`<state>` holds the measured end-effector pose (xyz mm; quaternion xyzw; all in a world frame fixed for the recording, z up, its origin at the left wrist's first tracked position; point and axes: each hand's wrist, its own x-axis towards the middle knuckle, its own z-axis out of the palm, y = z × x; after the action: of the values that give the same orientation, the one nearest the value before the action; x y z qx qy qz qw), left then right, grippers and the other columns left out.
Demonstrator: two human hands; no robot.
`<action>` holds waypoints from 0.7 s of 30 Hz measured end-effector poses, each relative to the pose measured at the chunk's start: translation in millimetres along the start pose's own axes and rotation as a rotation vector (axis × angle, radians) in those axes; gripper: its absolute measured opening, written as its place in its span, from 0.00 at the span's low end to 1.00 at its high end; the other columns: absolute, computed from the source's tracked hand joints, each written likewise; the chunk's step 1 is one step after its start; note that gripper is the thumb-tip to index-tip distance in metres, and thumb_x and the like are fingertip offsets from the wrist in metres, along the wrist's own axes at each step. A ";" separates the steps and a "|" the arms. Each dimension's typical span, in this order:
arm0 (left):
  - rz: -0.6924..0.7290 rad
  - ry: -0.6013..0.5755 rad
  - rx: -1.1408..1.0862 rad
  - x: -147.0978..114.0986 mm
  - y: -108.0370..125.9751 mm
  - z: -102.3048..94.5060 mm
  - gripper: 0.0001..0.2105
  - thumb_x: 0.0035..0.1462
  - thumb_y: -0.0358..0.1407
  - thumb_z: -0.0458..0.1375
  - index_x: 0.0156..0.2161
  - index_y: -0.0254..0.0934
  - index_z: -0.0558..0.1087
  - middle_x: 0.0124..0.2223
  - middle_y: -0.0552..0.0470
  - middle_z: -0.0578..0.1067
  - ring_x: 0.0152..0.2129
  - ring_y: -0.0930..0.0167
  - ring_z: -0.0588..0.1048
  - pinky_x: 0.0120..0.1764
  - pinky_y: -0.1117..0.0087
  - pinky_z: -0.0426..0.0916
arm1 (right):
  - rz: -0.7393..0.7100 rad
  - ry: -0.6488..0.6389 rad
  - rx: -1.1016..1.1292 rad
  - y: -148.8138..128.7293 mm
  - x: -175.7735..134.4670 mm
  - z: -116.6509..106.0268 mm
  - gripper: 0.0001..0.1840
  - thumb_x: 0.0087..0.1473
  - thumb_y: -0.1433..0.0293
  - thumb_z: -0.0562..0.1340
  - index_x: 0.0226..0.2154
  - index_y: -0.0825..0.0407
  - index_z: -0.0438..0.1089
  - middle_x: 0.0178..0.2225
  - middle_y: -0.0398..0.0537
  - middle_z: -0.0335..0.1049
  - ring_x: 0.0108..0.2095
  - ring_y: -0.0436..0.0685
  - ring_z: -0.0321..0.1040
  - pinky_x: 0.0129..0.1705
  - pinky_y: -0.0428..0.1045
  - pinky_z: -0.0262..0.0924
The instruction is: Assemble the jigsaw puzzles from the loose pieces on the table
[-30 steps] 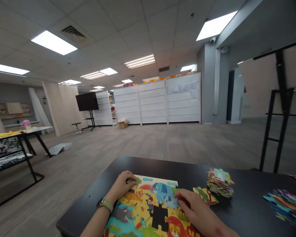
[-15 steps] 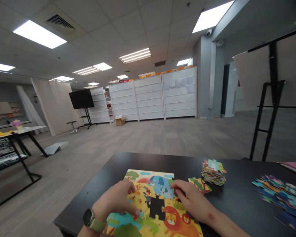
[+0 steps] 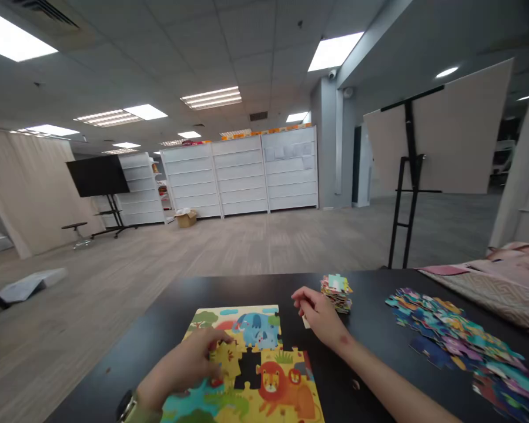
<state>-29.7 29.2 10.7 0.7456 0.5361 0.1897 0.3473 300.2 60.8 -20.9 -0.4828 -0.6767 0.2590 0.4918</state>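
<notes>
Carpeted floor [image 3: 255, 241] spreads beyond a black surface [image 3: 357, 358]; on it lies an animal jigsaw [image 3: 271, 382], gaps near its middle and at its far right corner; loose pieces [image 3: 461, 338] spread at right; the left hand [image 3: 185, 361] is over the jigsaw's left side, thumb and fingers parted, gripping nothing visible; the right hand [image 3: 321, 320], fingers bent, is just beside a stack of pieces [image 3: 338, 289], its hold unclear.
</notes>
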 end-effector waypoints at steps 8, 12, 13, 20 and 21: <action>0.144 0.020 -0.432 33.9 40.7 56.7 0.19 0.52 0.52 0.60 0.37 0.37 0.69 0.38 0.50 0.74 0.34 0.66 0.75 0.33 0.70 0.70 | 0.028 -0.317 0.206 -28.9 -17.6 18.7 0.17 0.52 0.62 0.64 0.43 0.51 0.71 0.27 0.41 0.74 0.26 0.52 0.71 0.28 0.46 0.62; 0.216 -0.013 -0.495 43.1 42.0 68.5 0.18 0.49 0.50 0.66 0.32 0.36 0.70 0.30 0.54 0.73 0.30 0.69 0.73 0.33 0.72 0.66 | 0.068 -0.302 0.271 -32.5 -19.9 23.5 0.18 0.51 0.64 0.65 0.44 0.51 0.68 0.23 0.37 0.71 0.24 0.50 0.68 0.30 0.46 0.60; 0.224 -0.019 -0.498 43.5 39.8 67.9 0.18 0.50 0.49 0.66 0.32 0.36 0.70 0.28 0.56 0.71 0.28 0.70 0.71 0.31 0.72 0.64 | 0.069 -0.298 0.257 -32.6 -19.9 23.7 0.17 0.51 0.65 0.64 0.44 0.51 0.67 0.23 0.36 0.69 0.24 0.50 0.67 0.29 0.45 0.59; 0.229 -0.047 -0.491 38.3 21.2 54.2 0.18 0.59 0.48 0.58 0.44 0.34 0.74 0.31 0.55 0.74 0.28 0.71 0.70 0.32 0.72 0.63 | 0.109 -0.375 0.284 -34.7 -24.7 31.0 0.13 0.49 0.68 0.63 0.40 0.51 0.67 0.20 0.33 0.66 0.21 0.48 0.61 0.26 0.44 0.52; 0.226 -0.054 -0.484 37.3 20.2 53.0 0.18 0.59 0.48 0.58 0.43 0.34 0.74 0.31 0.54 0.74 0.29 0.70 0.71 0.33 0.71 0.63 | 0.112 -0.381 0.290 -34.7 -25.7 32.5 0.13 0.49 0.68 0.64 0.40 0.51 0.68 0.20 0.33 0.66 0.20 0.48 0.60 0.25 0.44 0.51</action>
<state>31.7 43.5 -14.5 0.7008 0.3793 0.3298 0.5062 257.9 27.6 -15.4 -0.3863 -0.6853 0.4666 0.4042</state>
